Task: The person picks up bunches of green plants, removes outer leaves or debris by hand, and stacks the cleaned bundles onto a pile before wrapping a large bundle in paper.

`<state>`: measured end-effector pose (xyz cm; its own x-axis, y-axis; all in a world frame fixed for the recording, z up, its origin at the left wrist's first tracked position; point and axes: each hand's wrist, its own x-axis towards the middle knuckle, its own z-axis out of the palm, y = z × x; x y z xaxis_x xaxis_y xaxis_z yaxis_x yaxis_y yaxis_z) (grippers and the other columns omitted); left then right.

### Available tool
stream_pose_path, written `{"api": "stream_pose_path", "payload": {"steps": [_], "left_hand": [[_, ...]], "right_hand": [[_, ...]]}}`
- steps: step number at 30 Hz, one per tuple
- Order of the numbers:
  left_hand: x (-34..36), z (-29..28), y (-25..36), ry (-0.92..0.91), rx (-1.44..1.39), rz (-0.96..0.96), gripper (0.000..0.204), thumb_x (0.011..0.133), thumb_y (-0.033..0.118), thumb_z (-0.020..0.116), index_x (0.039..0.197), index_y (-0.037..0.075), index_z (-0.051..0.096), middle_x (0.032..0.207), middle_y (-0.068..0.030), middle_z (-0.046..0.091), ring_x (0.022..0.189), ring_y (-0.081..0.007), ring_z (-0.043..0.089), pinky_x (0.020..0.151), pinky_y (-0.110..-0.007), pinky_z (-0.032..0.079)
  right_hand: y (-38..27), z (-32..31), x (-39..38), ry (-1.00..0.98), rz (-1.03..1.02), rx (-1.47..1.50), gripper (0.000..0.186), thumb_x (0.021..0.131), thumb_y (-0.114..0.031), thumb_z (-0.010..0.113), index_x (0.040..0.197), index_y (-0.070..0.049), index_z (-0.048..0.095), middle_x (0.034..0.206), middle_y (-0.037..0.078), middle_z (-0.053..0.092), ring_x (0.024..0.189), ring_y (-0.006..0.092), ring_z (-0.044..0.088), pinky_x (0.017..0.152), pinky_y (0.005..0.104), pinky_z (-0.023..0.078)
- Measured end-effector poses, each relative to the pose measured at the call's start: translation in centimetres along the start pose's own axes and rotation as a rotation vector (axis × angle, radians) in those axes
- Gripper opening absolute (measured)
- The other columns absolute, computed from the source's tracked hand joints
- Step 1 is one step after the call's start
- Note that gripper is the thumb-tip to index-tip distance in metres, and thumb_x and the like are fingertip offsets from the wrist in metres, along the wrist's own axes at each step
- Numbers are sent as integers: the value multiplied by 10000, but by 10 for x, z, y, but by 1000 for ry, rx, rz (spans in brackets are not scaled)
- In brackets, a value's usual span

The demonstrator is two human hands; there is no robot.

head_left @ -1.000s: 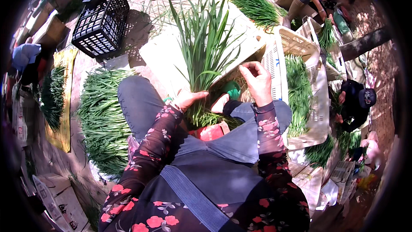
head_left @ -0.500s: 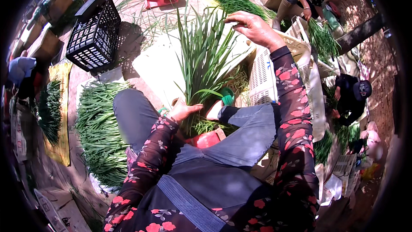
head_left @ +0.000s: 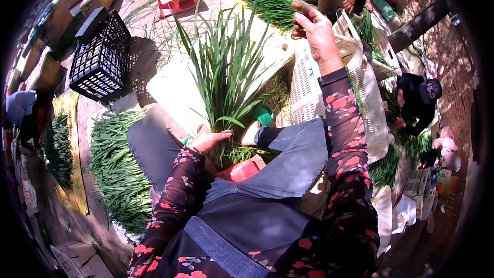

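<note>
My left hand is closed round the base of an upright bunch of garlic chives, whose long flat leaves fan out above it. Between my bent legs, loose green leaves and a red object lie below the bunch. To the right of the leaf tips, my right hand is raised and apart from the bunch. Its fingers are curled in towards the thumb, and I cannot make out what, if anything, they hold. A white board lies behind the bunch.
A large heap of chives lies to my left, and a black plastic crate stands beyond it. White crates are close on my right. Farther off are a red container, another chive pile and people at work.
My right hand has moved right, away from the leaf tips, and its fingers have curled in. My left hand still grips the bunch, which leans slightly more to the left.
</note>
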<state>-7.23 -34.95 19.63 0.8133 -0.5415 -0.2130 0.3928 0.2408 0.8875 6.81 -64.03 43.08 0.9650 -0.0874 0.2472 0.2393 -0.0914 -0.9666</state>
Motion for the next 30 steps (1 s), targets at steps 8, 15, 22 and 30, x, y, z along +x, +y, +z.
{"api": "stream_pose_path", "payload": {"steps": [8, 15, 22, 30], "left_hand": [[2, 1, 0, 3, 7, -24, 210, 772, -13, 684, 970, 29, 628, 852, -38, 665, 759, -121, 629, 705, -254, 509], [-1, -1, 2, -9, 22, -6, 214, 791, 24, 679, 998, 14, 626, 862, -34, 657, 763, -112, 618, 694, -254, 506], [-2, 2, 5, 22, -7, 11, 172, 778, 49, 700, 923, 39, 608, 778, -24, 627, 685, -122, 599, 642, -254, 485], [3, 4, 4, 6, -121, 28, 206, 775, 72, 722, 933, 41, 593, 773, -30, 617, 668, -133, 593, 625, -266, 488]], "right_hand": [[-5, -21, -12, -290, -277, -753, 229, 827, -125, 678, 1025, -12, 653, 933, 32, 618, 713, 92, 574, 704, 246, 485], [28, -12, -5, -397, -254, -808, 193, 838, -140, 624, 996, -35, 659, 859, 129, 669, 768, 250, 657, 729, 340, 516], [10, -14, -8, 49, 130, -123, 199, 886, -150, 591, 1008, 6, 601, 754, 12, 581, 615, 71, 528, 530, 227, 499], [7, -26, -53, -15, 48, -723, 244, 838, -232, 671, 896, 4, 688, 763, 19, 658, 717, 94, 579, 643, 262, 457]]}}
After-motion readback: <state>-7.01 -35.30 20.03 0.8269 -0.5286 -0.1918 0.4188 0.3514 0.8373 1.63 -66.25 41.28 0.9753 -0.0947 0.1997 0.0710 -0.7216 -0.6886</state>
